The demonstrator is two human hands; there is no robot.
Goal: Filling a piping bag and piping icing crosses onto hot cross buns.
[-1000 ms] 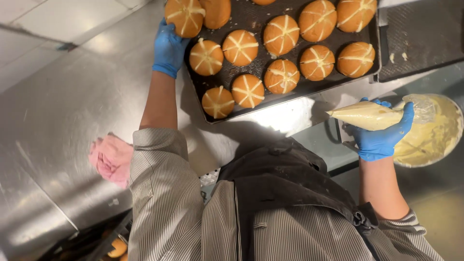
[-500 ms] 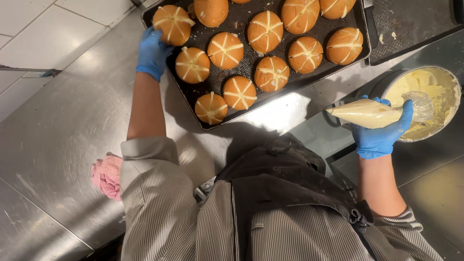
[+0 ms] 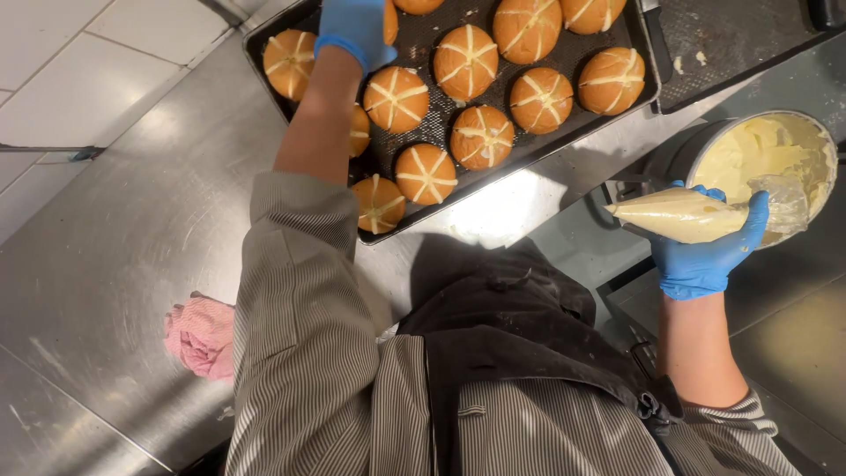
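Note:
A dark baking tray [image 3: 529,152] holds several golden buns [image 3: 480,137] marked with white crosses. My left hand [image 3: 357,31], in a blue glove, reaches over the tray and rests on a bun at its far left side, partly cut off by the frame's top edge. My right hand [image 3: 705,251], also blue-gloved, grips a piping bag [image 3: 679,216] full of pale cream, its tip pointing left, held just right of the tray. Behind the bag stands a metal bowl [image 3: 705,141] of the same cream.
A crumpled pink cloth [image 3: 201,337] lies on the steel counter [image 3: 115,264] at the lower left. A second dark tray [image 3: 731,44] sits at the upper right. White wall tiles [image 3: 79,79] border the counter on the left.
My left hand has moved from the tray's left edge onto the buns further in. The view has shifted, so tray and bowl sit lower right. The piping bag stays in my right hand.

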